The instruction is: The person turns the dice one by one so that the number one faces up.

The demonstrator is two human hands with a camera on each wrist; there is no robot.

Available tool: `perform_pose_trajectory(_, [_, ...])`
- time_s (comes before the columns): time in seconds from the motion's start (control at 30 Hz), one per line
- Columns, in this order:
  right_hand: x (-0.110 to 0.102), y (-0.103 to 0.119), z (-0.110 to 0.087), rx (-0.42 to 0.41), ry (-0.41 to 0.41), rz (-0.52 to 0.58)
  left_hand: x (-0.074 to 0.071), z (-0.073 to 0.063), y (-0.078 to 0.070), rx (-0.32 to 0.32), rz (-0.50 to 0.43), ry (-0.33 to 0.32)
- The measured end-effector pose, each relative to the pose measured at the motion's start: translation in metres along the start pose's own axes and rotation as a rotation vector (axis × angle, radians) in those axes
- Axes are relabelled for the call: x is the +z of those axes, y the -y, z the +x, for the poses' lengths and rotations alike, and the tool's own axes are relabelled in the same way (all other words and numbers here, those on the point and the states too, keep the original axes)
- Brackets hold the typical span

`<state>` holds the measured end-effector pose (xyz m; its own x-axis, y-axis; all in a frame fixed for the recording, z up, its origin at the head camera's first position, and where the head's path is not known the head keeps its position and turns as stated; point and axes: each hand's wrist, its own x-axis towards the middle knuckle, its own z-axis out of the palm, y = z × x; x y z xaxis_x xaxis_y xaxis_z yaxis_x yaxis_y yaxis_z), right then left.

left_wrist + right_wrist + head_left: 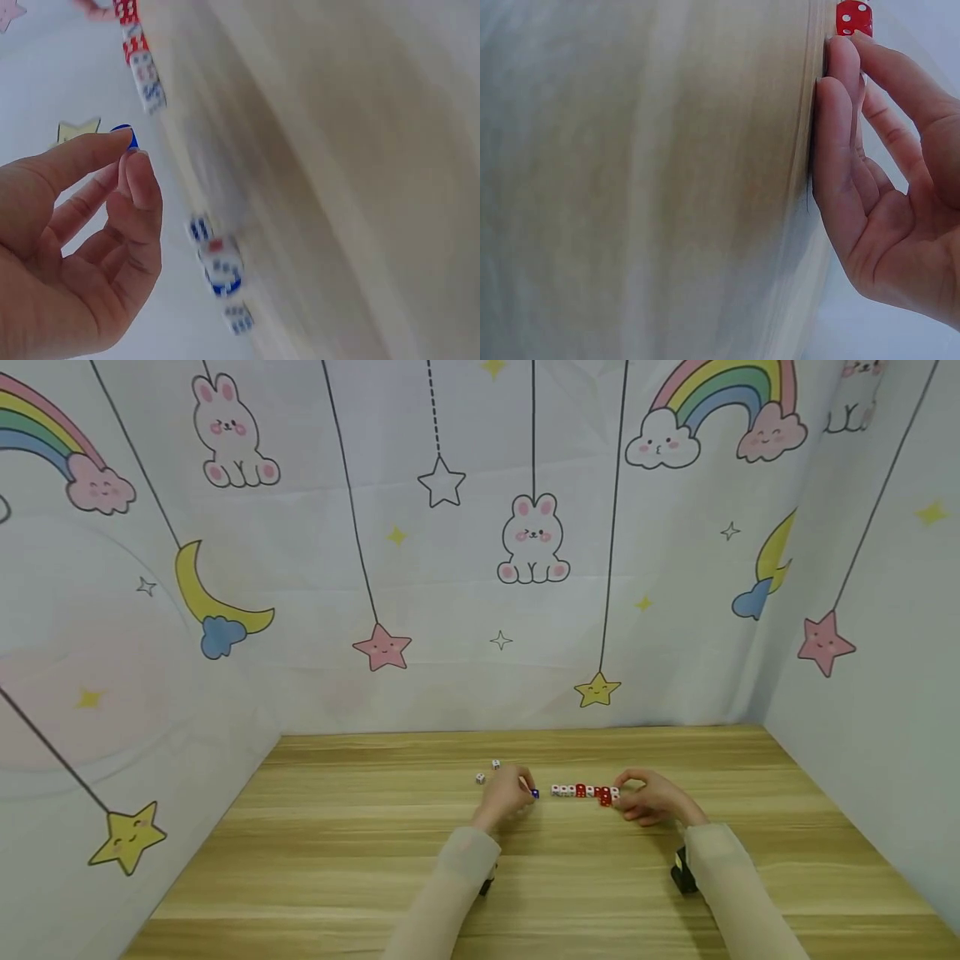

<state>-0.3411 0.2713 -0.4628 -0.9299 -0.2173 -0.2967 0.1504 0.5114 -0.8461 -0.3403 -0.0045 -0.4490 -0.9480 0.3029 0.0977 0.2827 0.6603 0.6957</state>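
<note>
My left hand (505,793) pinches a small blue die (126,137) between its fingertips, just left of a row of dice. The row, made of white dice (563,791) and red dice (581,791), runs left to right on the table. At its right end is my right hand (651,797), fingers relaxed and bent. Its fingertips come right up to the end of the row, where a red die (854,18) shows beyond them in the right wrist view. One red die (605,801) lies on the near side of the row.
Two white dice (481,778) lie apart behind and left of my left hand. The wood-grain table (570,885) ends at a patterned cloth wall (465,693) at the back, with more cloth on both sides. Dark wrist devices (683,872) sit below both sleeves.
</note>
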Motion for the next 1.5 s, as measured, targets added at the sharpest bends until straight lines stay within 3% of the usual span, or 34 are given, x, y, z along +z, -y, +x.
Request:
perform_pose_trajectory(0.17, [0.001, 0.000, 0.001, 0.002, 0.004, 0.008, 0.021, 0.001, -0.013, -0.018, 0.040, -0.005])
perform_pose_trajectory(0.33, [0.001, 0.001, 0.002, -0.003, 0.007, 0.005, 0.033, 0.004, -0.024, 0.004, 0.158, -0.042])
perform_pose_trajectory(0.57, [0.000, 0.001, 0.001, 0.000, 0.009, 0.010, 0.042, 0.008, -0.027, -0.027, 0.139, -0.025])
perform_pose_trajectory(0.7, [0.001, 0.001, -0.002, 0.001, 0.006, 0.014, 0.038, 0.005, -0.028, -0.026, 0.117, -0.016])
perform_pose_trajectory(0.87, [0.000, -0.001, -0.002, -0.007, 0.010, 0.009, 0.027, -0.001, -0.029, -0.036, 0.093, 0.060])
perform_pose_trajectory(1.07, [-0.002, -0.004, 0.001, -0.003, 0.007, 0.012, 0.025, -0.003, -0.030, -0.021, 0.164, 0.161])
perform_pose_trajectory(1.17, [-0.002, -0.004, 0.002, 0.001, 0.007, 0.016, 0.027, -0.003, -0.033, -0.003, 0.204, 0.177])
perform_pose_trajectory(1.33, [-0.001, -0.002, 0.000, -0.004, 0.021, 0.015, 0.033, -0.003, -0.039, -0.036, 0.230, 0.208])
perform_pose_trajectory(1.5, [0.000, -0.001, 0.000, -0.001, 0.025, 0.025, 0.039, -0.001, -0.045, -0.031, 0.262, 0.234])
